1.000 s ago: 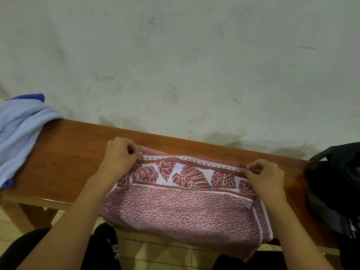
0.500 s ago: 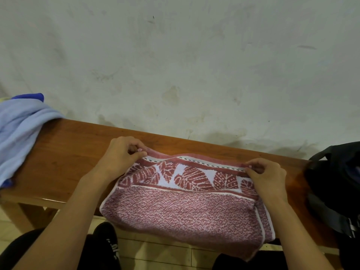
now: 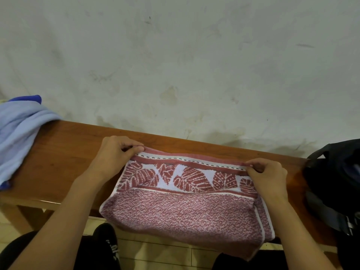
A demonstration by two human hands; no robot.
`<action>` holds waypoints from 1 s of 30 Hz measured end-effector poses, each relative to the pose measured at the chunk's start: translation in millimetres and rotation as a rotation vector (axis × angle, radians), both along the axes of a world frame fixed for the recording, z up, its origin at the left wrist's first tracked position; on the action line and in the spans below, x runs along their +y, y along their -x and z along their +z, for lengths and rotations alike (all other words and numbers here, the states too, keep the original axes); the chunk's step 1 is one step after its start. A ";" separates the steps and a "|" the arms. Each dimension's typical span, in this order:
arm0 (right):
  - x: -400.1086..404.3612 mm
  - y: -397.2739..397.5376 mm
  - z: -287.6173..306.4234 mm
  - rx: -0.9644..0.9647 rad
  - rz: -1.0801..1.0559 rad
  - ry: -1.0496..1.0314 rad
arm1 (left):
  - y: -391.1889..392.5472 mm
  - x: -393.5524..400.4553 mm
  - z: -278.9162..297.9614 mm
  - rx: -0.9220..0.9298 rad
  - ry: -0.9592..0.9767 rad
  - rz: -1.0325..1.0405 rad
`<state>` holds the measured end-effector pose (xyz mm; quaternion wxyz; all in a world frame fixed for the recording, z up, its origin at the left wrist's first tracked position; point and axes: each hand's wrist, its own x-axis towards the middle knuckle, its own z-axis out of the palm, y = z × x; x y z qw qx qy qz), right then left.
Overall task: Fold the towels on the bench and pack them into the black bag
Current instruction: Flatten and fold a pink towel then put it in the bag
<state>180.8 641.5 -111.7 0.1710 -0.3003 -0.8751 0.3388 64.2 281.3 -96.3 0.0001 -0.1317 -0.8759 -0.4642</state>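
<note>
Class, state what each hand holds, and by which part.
Both hold the red towel: left hand pinches its far left corner, right hand its far right corner.

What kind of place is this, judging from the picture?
Probably a plain indoor room, perhaps a changing or laundry area: a wooden bench stands against a stained wall, with pale floor tiles below.

a towel (image 3: pixel 181 207) lay on the bench (image 3: pixel 64 152), about midway along it, its near part hanging over the front edge. the left hand (image 3: pixel 115 154) pinched the towel's far left corner and the right hand (image 3: pixel 267 176) pinched its far right corner. a second towel (image 3: pixel 17 133) lay heaped on the bench's left end, well apart from the first. the bag (image 3: pixel 335 182) sat on the right end, just beside the right hand. a wall (image 3: pixel 185 65) stood behind the bench.
</note>
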 end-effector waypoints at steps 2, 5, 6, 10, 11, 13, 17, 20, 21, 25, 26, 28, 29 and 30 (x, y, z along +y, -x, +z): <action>-0.8 -0.4 2.2 0.015 0.000 0.000 | 0.8 0.4 -0.2 0.016 -0.009 0.045; -1.4 0.2 4.6 0.022 -0.015 0.027 | 1.0 1.3 0.2 0.007 -0.020 0.088; -1.0 0.6 5.2 0.026 -0.021 0.034 | 1.1 1.6 0.4 0.004 -0.019 0.088; 1.8 1.8 5.2 0.007 -0.015 0.070 | 2.0 0.9 0.5 0.000 -0.006 0.084; 2.9 1.5 4.4 -0.003 0.001 0.086 | 2.6 0.3 0.2 -0.008 -0.008 0.085; 4.9 0.5 2.8 -0.021 0.049 0.105 | 4.0 -0.9 -1.1 -0.026 0.001 0.092; 4.9 -1.3 3.0 -0.029 0.133 0.080 | 5.9 -1.5 -1.8 0.003 0.038 0.115; 5.3 -0.8 1.6 -0.051 0.135 0.106 | 5.8 -1.0 -2.4 0.045 0.075 0.127; 5.3 -0.7 1.7 -0.053 0.128 0.111 | 6.0 -1.2 -2.6 0.058 0.085 0.130; 3.5 -1.9 3.7 -0.088 0.166 0.053 | 7.3 -1.0 -4.5 0.089 0.135 0.151; 1.5 -2.7 4.0 -0.118 0.182 0.009 | 7.1 -0.5 -5.1 0.095 0.147 0.148; -3.0 -2.9 3.1 -0.172 0.176 -0.094 | 6.9 0.1 -6.4 0.105 0.168 0.134; -5.9 -3.2 3.4 -0.191 0.154 -0.130 | 6.7 0.3 -6.5 0.104 0.179 0.131; -9.4 -3.5 4.8 -0.208 0.128 -0.156 | 6.6 0.5 -6.4 0.101 0.190 0.129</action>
